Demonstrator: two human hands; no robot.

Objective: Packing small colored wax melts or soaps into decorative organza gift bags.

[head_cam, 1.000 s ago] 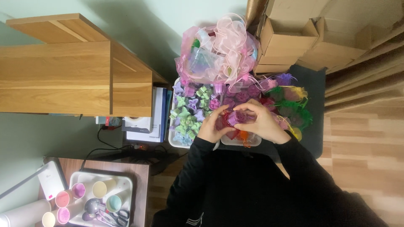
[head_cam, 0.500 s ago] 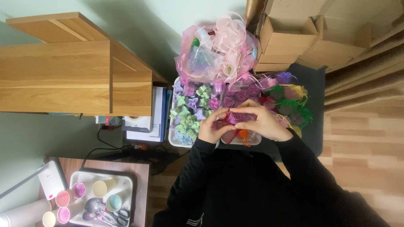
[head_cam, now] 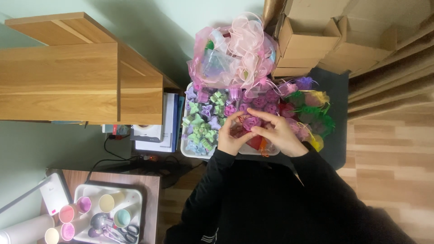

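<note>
Purple flower piece [head_cam: 251, 122] pinched between left hand [head_cam: 231, 135] and right hand [head_cam: 278, 133], both grips narrow, just above white tray [head_cam: 185, 147].

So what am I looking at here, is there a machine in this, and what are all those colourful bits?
No machine: a person wears a camera on the head, looking down at their own hands. The left hand and right hand together pinch a small purple flower-shaped piece. Below them lies a white tray of green, lilac and purple pieces, with a pink ribbon bundle behind. Cardboard boxes stand beyond, a wooden shelf to one side, and a tray of small paint cups nearby.
</note>
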